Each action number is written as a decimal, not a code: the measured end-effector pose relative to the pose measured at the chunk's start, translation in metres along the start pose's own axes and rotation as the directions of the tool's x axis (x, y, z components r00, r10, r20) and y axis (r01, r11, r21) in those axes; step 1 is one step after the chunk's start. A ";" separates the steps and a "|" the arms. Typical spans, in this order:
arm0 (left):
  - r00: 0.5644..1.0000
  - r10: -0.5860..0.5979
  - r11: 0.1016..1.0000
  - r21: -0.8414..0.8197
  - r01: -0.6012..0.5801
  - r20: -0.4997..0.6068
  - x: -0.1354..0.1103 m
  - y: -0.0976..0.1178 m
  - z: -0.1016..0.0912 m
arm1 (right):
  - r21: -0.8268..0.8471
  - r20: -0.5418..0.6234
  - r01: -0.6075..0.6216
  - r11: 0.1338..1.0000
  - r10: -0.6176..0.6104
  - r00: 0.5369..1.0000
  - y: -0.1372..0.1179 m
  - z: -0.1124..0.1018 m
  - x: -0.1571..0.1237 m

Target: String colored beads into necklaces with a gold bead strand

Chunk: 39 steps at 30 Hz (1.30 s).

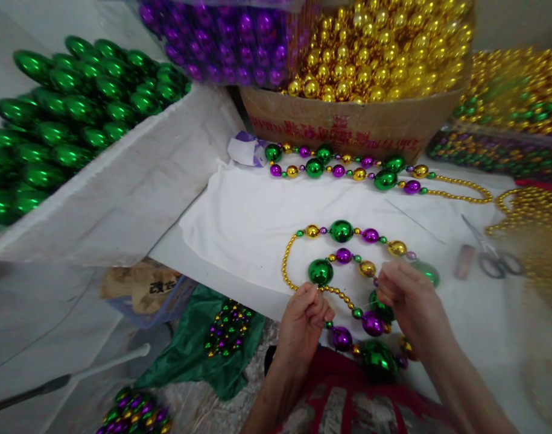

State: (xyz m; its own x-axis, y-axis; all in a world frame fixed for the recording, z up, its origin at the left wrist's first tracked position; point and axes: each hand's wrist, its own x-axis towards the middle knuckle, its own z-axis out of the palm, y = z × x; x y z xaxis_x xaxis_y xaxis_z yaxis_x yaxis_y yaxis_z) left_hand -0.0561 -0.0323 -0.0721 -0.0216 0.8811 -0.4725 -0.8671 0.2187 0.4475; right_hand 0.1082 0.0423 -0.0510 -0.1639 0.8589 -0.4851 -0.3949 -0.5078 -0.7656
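Note:
A bead necklace (342, 231) of green, purple and gold balls lies looped on the white cloth, around and beneath my hands. My left hand (305, 316) is closed in a pinch at the near side of the loop, close to a large green ball and the small gold beads. Opposite it, my right hand (405, 295) is closed too, over the beads on the right. A faint thin thread (365, 304) shows stretched between the two fists. The fingers hide its ends, and some beads are covered by the right hand.
A second necklace (314, 168) lies behind. To the right are scissors (491, 259), a small reddish object (464, 261) and a needle-like rod (415, 222). A cardboard box (339, 123) of gold beads and a white box (122, 193) of green ovals border the table.

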 end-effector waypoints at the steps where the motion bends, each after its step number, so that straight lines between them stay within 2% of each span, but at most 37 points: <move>1: 1.000 0.004 1.000 0.008 -0.004 0.001 0.000 0.000 0.001 | -0.002 0.003 0.003 1.000 -0.003 1.000 -0.001 0.000 0.000; 9: 1.000 0.008 0.999 0.037 -0.008 -0.009 0.001 0.002 0.007 | -0.008 0.019 -0.021 1.000 0.021 1.000 -0.005 -0.007 -0.003; 15: 1.000 0.004 0.999 0.049 -0.003 -0.008 -0.002 -0.001 0.013 | 0.012 -0.044 -0.108 0.994 0.108 0.993 -0.002 -0.020 -0.006; 18: 0.999 0.039 0.991 0.129 -0.043 0.028 -0.007 0.007 0.021 | -0.062 0.020 -0.121 0.991 0.123 0.992 -0.006 -0.034 -0.013; 20: 0.994 0.098 0.961 0.257 -0.105 0.042 -0.013 0.016 0.027 | -0.202 0.098 -0.080 0.976 0.101 0.990 -0.011 -0.044 -0.020; 22: 0.986 0.160 0.865 0.476 -0.159 0.040 -0.022 0.022 0.031 | -0.373 0.186 0.016 0.928 0.058 0.981 -0.016 -0.050 -0.028; 23: 0.983 0.178 0.777 0.608 -0.165 0.038 -0.026 0.023 0.032 | -0.456 0.250 0.074 0.887 0.048 0.967 -0.017 -0.050 -0.033; 25: 0.982 0.178 0.524 0.839 -0.147 0.062 -0.034 0.020 0.030 | -0.601 0.386 0.209 0.771 0.051 0.921 -0.017 -0.044 -0.042; 27: 0.983 0.139 0.280 0.947 -0.155 0.119 -0.040 0.012 0.025 | -0.692 0.457 0.334 0.640 0.031 0.889 -0.014 -0.033 -0.050; 29: 0.977 0.100 0.139 0.970 -0.200 0.187 -0.043 0.003 0.017 | -0.730 0.488 0.418 0.540 -0.017 0.873 -0.010 -0.022 -0.056; 32: 0.967 0.047 0.020 0.967 -0.253 0.252 -0.043 -0.005 0.009 | -0.757 0.530 0.485 0.437 -0.023 0.848 -0.008 -0.013 -0.062; 34: 0.959 0.018 -0.075 0.956 -0.282 0.284 -0.043 -0.004 0.009 | -0.794 0.535 0.511 0.328 -0.022 0.845 -0.009 -0.011 -0.066; 37: 0.943 -0.020 -0.213 0.920 -0.330 0.333 -0.043 -0.001 0.015 | -0.868 0.493 0.492 0.069 0.001 0.870 -0.006 -0.010 -0.070; 39: 0.941 -0.053 -0.279 0.899 -0.336 0.335 -0.044 0.000 0.021 | -0.894 0.428 0.434 -0.112 0.074 0.901 -0.001 -0.007 -0.072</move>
State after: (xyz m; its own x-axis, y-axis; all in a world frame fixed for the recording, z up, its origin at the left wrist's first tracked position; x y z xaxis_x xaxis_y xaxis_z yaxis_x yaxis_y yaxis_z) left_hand -0.0449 -0.0625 -0.0357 0.1928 0.9576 -0.2140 0.6968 0.0199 0.7169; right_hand 0.1266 -0.0194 -0.0180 -0.5642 0.7640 -0.3130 0.7809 0.3707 -0.5028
